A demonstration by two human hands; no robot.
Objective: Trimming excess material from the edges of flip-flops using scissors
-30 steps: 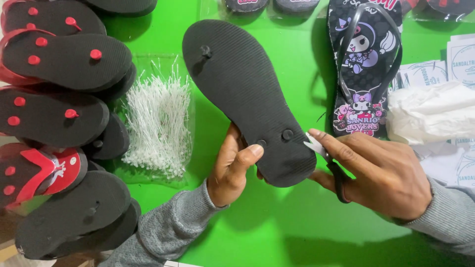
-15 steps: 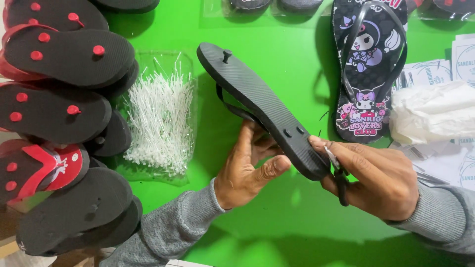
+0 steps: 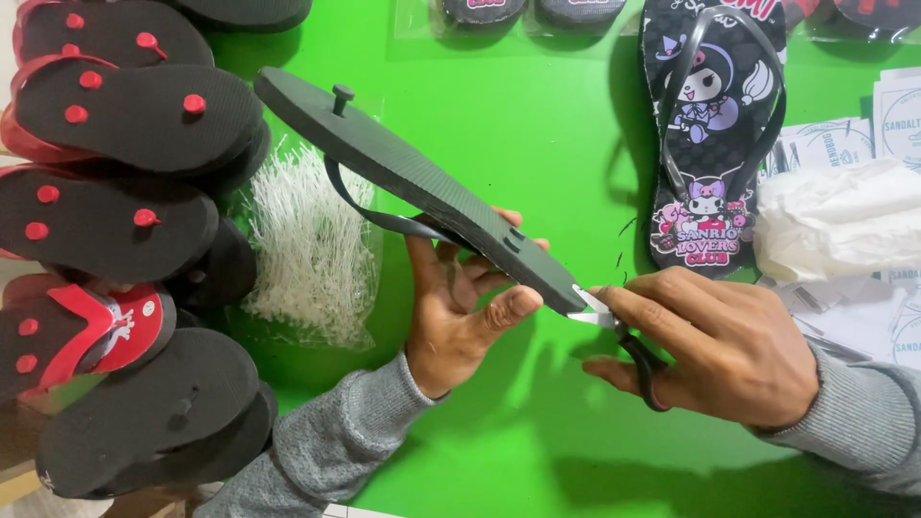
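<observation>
Centre of the frame: a black flip-flop (image 3: pixel 422 182) is held tilted on edge, sole side up, running from the upper left down toward the middle, with its toe plug standing up near the top end and its strap hanging below the sole. The left hand (image 3: pixel 460 307) grips the heel half from underneath — fingers curled up behind the sole, thumb pressed against the lower edge — and is closed firmly on the flip-flop. The right hand (image 3: pixel 729 350), at the lower right, is wrapped around a pair of scissors (image 3: pixel 614 331) with dark handles; the index finger lies along the tool and the short pale blades touch the heel edge of the sole. How far the blades are parted cannot be told. Both forearms wear grey knit sleeves. All items rest on a bright green table (image 3: pixel 537 460). Left edge of the frame: a stack of black flip-flops with red plugs (image 3: pixel 125 125), soles up, reaching from top to bottom. Just beside the stack, under the toe end of the held sandal, lies a clear bag of white plastic tag fasteners (image 3: pixel 307 249). Upper right: a black printed flip-flop (image 3: pixel 710 134) with cartoon figures, strap side up. Right edge — crumpled white plastic wrap (image 3: pixel 835 216) on printed paper cards (image 3: pixel 902 115).
</observation>
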